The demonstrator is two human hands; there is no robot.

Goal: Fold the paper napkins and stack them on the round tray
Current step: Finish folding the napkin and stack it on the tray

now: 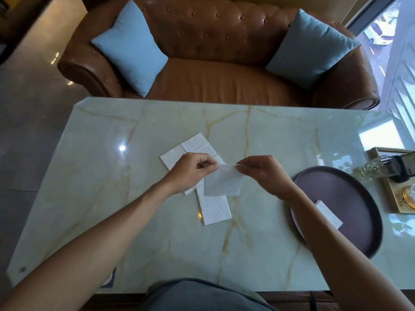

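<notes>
My left hand (192, 169) and my right hand (261, 171) each pinch a top corner of a white paper napkin (222, 182), which hangs folded just above the marble table (258, 135). Under it lie two more white napkins, one long one (214, 209) running toward me and one (177, 157) lying crosswise beneath my left hand. A dark round tray (350, 198) sits to the right, with one folded napkin (327, 213) on it, partly hidden by my right forearm.
A wooden box (397, 198) with a glass bottle (370, 170) and a dark object stands at the table's right edge, beside the tray. A brown leather sofa (220, 81) with two blue cushions lies beyond the far edge. A window is on the right.
</notes>
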